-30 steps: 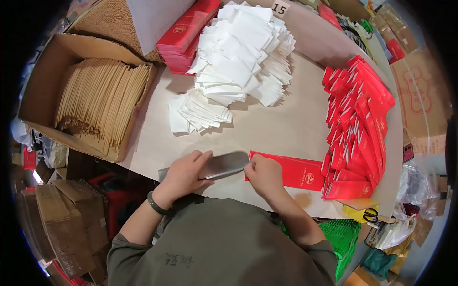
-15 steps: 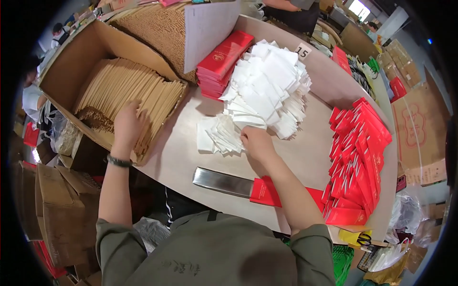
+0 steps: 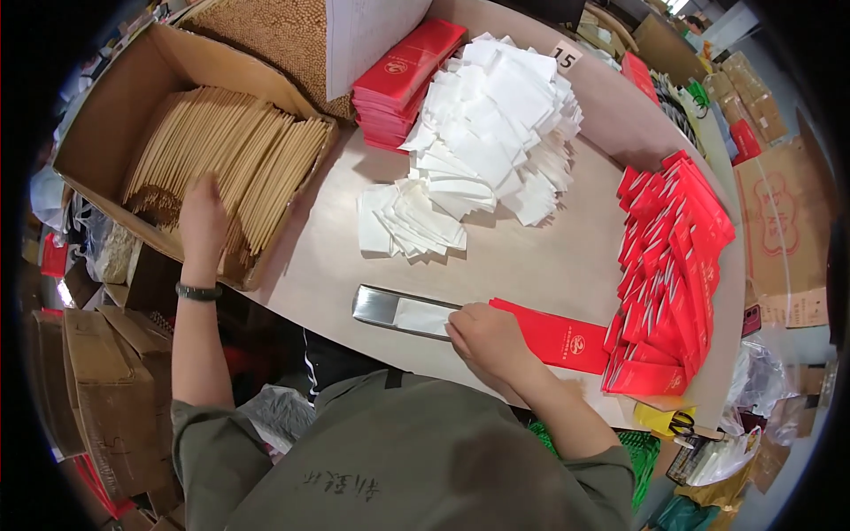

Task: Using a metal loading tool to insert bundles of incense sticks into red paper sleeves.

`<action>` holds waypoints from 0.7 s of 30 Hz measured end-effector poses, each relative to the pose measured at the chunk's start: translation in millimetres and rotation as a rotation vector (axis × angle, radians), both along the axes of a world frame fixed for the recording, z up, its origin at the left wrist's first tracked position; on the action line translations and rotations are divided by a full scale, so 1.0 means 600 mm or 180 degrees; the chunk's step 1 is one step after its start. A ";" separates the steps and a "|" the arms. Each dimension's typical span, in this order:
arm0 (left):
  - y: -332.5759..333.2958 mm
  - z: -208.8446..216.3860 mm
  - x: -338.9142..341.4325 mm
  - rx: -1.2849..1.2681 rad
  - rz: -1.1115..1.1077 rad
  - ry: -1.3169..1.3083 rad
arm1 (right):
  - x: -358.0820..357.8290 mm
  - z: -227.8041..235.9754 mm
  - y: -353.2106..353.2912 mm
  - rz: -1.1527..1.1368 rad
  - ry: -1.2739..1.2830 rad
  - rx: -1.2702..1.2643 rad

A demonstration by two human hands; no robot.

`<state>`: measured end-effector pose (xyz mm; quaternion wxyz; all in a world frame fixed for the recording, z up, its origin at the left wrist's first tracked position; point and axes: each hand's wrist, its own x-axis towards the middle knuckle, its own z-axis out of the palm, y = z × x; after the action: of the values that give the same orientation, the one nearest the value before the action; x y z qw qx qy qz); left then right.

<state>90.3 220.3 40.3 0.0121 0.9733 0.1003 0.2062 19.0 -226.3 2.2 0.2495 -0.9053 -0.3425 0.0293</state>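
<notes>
Right of your worktable (image 3: pixel 549 274), you see a large brown carton (image 3: pixel 784 243) bearing a red printed outline and, nearer you, clear plastic bags (image 3: pixel 757 376). Left of the table stand worn brown cartons (image 3: pixel 119 403); below its near right edge shows green mesh (image 3: pixel 645 447); its far rim carries a small pale card (image 3: pixel 565 57).

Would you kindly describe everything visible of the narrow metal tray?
The narrow metal tray looks silvery and shiny, long and shallow, with low raised sides and rounded left corners. It lies aslant on the table, its right end nearer the person. A flat white packet lies in its right part. The right hand hides its right end; whether it touches the metal is unclear.
</notes>
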 end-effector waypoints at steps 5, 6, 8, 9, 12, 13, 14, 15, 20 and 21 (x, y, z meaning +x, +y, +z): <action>-0.091 -0.029 -0.118 -0.2652 -0.0977 0.0107 | -0.026 0.025 -0.036 -0.0569 -0.0033 0.0512; -0.139 -0.030 -0.136 -0.3548 -0.1581 0.0475 | -0.028 0.024 -0.045 -0.0291 -0.0186 0.0422; -0.197 -0.002 -0.133 -0.2920 -0.2195 0.1522 | -0.035 0.010 -0.062 -0.0212 -0.0050 0.0346; -0.211 -0.005 -0.127 -0.3036 -0.2212 0.1803 | -0.037 0.002 -0.067 -0.0110 0.0070 0.0264; -0.191 -0.037 -0.114 -0.2268 -0.2241 0.2248 | -0.031 -0.012 -0.075 -0.0062 0.0021 0.0341; -0.199 -0.048 -0.109 -0.2254 -0.2247 0.2242 | -0.030 -0.017 -0.075 -0.0068 0.0009 0.0350; -0.215 -0.056 -0.109 -0.2043 -0.2312 0.2190 | -0.033 -0.021 -0.070 -0.0065 -0.0026 0.0366; -0.238 -0.064 -0.107 -0.1834 -0.2375 0.2135 | -0.036 -0.024 -0.064 -0.0061 -0.0064 0.0380; -0.409 -0.084 -0.116 -0.1831 -0.2983 0.0985 | -0.032 -0.020 -0.030 -0.0005 -0.0057 0.0523; -0.404 -0.091 -0.126 -0.2006 -0.2341 0.0842 | -0.035 -0.011 -0.029 -0.0152 -0.0048 0.0377</action>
<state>14.6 -22.4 -14.4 0.3645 0.9110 -0.1913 0.0227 -1.8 -244.0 -4.1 0.3007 -0.8970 -0.3238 -0.0038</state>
